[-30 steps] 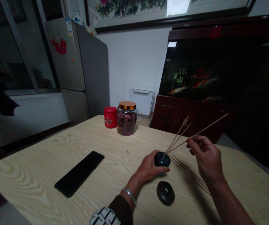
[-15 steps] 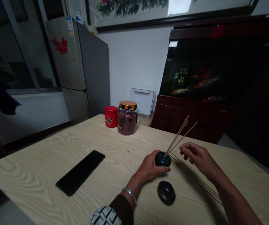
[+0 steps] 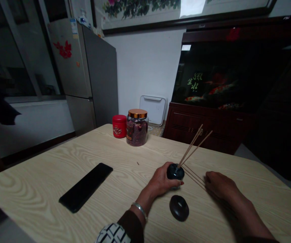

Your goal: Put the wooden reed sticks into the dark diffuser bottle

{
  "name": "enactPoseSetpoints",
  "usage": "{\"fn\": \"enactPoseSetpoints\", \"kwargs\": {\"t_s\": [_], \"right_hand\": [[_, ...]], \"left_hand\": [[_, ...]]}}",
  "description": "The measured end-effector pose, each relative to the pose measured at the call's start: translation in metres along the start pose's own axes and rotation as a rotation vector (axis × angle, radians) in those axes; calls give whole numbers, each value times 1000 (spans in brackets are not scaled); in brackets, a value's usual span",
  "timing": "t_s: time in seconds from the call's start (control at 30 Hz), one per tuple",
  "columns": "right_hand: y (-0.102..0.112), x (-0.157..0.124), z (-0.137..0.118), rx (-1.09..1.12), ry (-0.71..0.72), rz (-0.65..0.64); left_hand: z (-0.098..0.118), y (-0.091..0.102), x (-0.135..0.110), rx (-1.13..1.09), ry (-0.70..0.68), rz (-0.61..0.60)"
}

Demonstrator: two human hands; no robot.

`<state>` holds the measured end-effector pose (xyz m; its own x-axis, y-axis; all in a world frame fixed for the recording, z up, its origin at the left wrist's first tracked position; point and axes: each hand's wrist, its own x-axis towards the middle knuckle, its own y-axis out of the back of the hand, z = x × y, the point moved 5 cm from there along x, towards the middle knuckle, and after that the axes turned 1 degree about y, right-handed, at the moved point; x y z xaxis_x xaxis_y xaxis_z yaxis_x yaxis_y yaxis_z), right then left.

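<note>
My left hand (image 3: 160, 182) is wrapped round a small dark round holder (image 3: 175, 171) on the wooden table (image 3: 59, 175). Two thin sticks (image 3: 193, 145) stand in the holder and lean up to the right. My right hand (image 3: 220, 186) lies low on the table over several loose sticks (image 3: 194, 176) that rest flat beside the holder; its fingers curl down onto them, and whether they grip one is hidden. A second dark round piece (image 3: 179, 208) lies just in front of the holder, untouched.
A black phone (image 3: 86, 187) lies flat at the left. A red tin (image 3: 119, 126) and a glass jar with a copper lid (image 3: 137, 127) stand at the far edge. Beyond are a fridge (image 3: 84, 74) and a dark fish tank cabinet (image 3: 211, 101).
My right hand held a long stick raised, then let it go and dropped down onto the loose sticks on the table. My left hand stayed on the holder.
</note>
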<state>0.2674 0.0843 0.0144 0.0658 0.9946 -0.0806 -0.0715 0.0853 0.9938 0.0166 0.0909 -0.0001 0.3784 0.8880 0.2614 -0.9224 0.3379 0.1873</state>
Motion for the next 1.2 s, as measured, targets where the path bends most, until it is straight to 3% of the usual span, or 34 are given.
{"fn": "enactPoseSetpoints", "kwargs": {"t_s": [0.23, 0.4, 0.5, 0.6, 0.7, 0.8, 0.97, 1.2], "right_hand": [[1, 0, -3, 1, 7, 28], [31, -4, 6, 184, 3, 219], [65, -13, 16, 476, 43, 491], [92, -27, 20, 940, 6, 692], [103, -36, 4, 1463, 29, 660], [108, -42, -22, 1705, 86, 626], [110, -47, -45, 1598, 138, 736], [113, -53, -50, 1471, 193, 794]], "left_hand": [[1, 0, 0, -6, 0, -4], [1, 0, 0, 9, -15, -1], [-1, -1, 1, -2, -14, -6], [-3, -1, 1, -2, -13, 0], [-3, -1, 1, 5, -11, 1], [-2, 0, 1, 19, -12, 3], [0, 0, 1, 19, -12, 3], [-2, 0, 1, 0, -4, 3]]}}
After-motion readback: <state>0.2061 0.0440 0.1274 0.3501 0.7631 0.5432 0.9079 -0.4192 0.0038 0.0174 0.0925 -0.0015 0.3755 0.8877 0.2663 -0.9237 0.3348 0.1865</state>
